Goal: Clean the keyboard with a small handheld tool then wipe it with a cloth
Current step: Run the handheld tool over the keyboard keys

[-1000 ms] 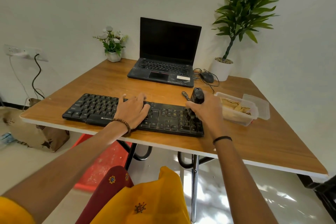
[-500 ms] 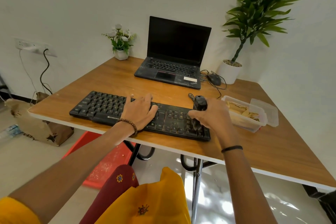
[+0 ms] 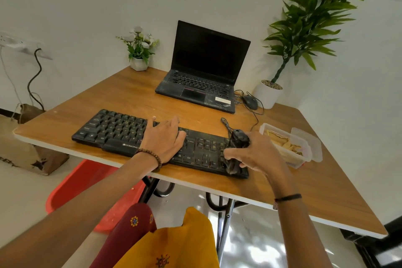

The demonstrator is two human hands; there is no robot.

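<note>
Two hands, one item under treatment.

Item 1: black keyboard (image 3: 121, 135), lying flat near the front edge of the wooden table (image 3: 304, 191), its long side roughly along that edge.

Item 2: left hand (image 3: 164, 140), fingers spread and fairly straight, pressing flat on the middle keys; it appears to steady the board.

Item 3: right hand (image 3: 258, 153), fingers curled round a small dark handheld tool (image 3: 238, 139), held over the number-pad end with its lower tip down among the keys. The exact type of tool cannot be told.

Item 4: clear plastic container (image 3: 301, 160), just right of the keyboard, holding tan folded pieces, possibly the cloth, though this is uncertain; its lid (image 3: 315, 146) lies beside it.

Item 5: background stock: open laptop (image 3: 206, 72), wired mouse (image 3: 250, 102), white flower pot (image 3: 139, 64), tall potted plant (image 3: 269, 95).

Progress, by judgement: the tool stage is under way, working at the right end. How much of the remaining key area has been covered cannot be read from the keys. No cloth is in either hand, so the wiping stage seems wholly outstanding.
</note>
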